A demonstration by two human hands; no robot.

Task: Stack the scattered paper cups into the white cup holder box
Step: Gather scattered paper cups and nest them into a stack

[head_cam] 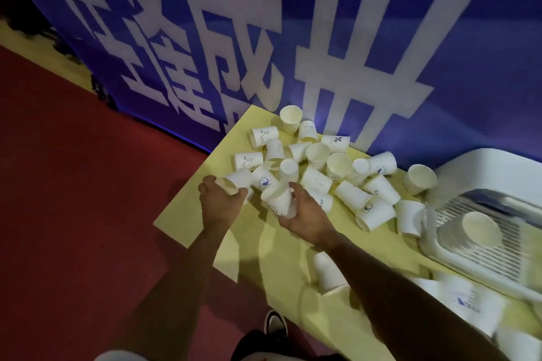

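Paper cups (pixel 319 167) lie in a big messy heap on the yellow table (pixel 281 246), some standing up and some tipped on their sides. They are white and smooth, round at the top and thinner at the bottom, and a few have little blue drawings on them. The left hand (pixel 218 202) is curled around one tipped cup (pixel 234 180), with its open end facing the hand. The right hand (pixel 305 211) is wrapped around another cup (pixel 278 202) that sits close beside the left hand. Most of the heap is just past both hands, farther out on the table. The white cup holder box (pixel 481 231) is off to the right of the right hand, well apart from it. It looks like hard plastic with thin ribs, and a stack of cups (pixel 478 228) lies inside it.
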